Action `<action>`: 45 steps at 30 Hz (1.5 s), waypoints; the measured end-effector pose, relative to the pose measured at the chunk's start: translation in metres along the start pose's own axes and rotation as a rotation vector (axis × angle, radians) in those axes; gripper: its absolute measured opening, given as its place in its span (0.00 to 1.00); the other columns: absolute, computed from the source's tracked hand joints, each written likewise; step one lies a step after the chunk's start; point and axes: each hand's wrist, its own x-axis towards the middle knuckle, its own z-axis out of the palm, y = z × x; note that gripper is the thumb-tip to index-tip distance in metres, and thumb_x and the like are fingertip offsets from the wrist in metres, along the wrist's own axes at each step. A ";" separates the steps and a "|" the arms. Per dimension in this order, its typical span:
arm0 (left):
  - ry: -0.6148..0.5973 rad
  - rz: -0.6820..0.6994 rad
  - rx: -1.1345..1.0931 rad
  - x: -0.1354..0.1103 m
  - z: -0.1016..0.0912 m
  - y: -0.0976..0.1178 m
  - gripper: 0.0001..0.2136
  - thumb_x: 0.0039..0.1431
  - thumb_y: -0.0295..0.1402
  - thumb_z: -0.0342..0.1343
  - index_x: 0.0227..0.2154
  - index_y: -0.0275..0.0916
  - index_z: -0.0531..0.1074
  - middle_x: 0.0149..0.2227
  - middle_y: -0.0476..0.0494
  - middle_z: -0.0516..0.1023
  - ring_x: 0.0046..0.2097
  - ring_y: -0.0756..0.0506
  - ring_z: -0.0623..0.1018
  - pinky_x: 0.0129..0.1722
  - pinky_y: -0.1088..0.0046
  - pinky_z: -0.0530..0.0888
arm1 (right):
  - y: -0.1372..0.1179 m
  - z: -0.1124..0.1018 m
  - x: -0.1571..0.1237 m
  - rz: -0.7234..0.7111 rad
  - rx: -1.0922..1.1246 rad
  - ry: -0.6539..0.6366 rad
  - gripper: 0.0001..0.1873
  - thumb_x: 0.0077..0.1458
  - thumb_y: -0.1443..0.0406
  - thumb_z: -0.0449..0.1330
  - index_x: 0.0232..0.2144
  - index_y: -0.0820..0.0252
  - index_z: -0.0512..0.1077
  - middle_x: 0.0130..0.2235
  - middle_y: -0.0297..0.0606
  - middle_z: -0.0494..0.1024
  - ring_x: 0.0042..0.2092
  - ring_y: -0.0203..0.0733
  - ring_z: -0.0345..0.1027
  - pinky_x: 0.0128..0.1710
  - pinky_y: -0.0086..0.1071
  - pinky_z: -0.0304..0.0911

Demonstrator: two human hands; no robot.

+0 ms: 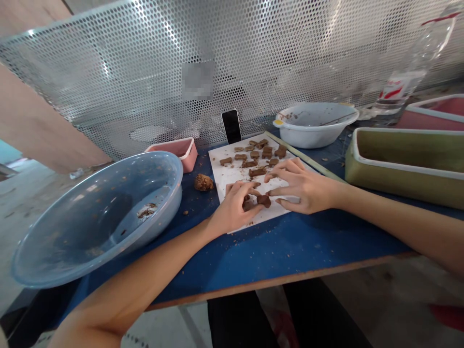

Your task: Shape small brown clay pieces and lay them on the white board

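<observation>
A white board [224,159] lies on the blue table [282,246] and carries several small brown bone-shaped dough pieces [253,155]. My left hand [235,208] rests on the board's near part with fingers curled and pinched on a brown dough piece [264,200]. My right hand [302,186] meets it from the right, thumb and fingertips touching the same piece, the other fingers spread over the board. A brown dough lump [203,182] sits on the table just left of the board.
A large blue basin [97,212] with crumbs stands at the left. A pink tub [183,149], a black phone [231,126] leaning on the perforated metal screen, a white bowl [314,123], a green-sided tray [402,162] and a plastic bottle [409,77] line the back and right.
</observation>
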 end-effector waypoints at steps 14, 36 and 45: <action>-0.019 -0.045 -0.025 0.001 -0.001 0.003 0.28 0.70 0.42 0.68 0.67 0.45 0.66 0.57 0.37 0.81 0.59 0.33 0.79 0.61 0.46 0.76 | 0.002 0.004 -0.001 0.018 -0.020 -0.026 0.15 0.69 0.62 0.63 0.55 0.50 0.83 0.61 0.49 0.75 0.61 0.62 0.65 0.59 0.57 0.62; -0.008 -0.032 -0.015 0.001 0.000 0.002 0.28 0.70 0.41 0.68 0.67 0.44 0.66 0.55 0.36 0.81 0.57 0.34 0.79 0.57 0.49 0.78 | 0.003 -0.006 -0.005 -0.381 -0.185 0.042 0.18 0.68 0.60 0.62 0.58 0.54 0.80 0.56 0.44 0.84 0.53 0.51 0.74 0.53 0.48 0.71; -0.053 -0.090 -0.050 0.002 -0.001 0.005 0.27 0.71 0.41 0.66 0.68 0.45 0.65 0.57 0.39 0.82 0.59 0.33 0.77 0.61 0.47 0.75 | 0.004 -0.003 -0.006 -0.461 -0.254 0.114 0.13 0.70 0.62 0.60 0.51 0.60 0.81 0.52 0.46 0.85 0.50 0.48 0.75 0.50 0.43 0.74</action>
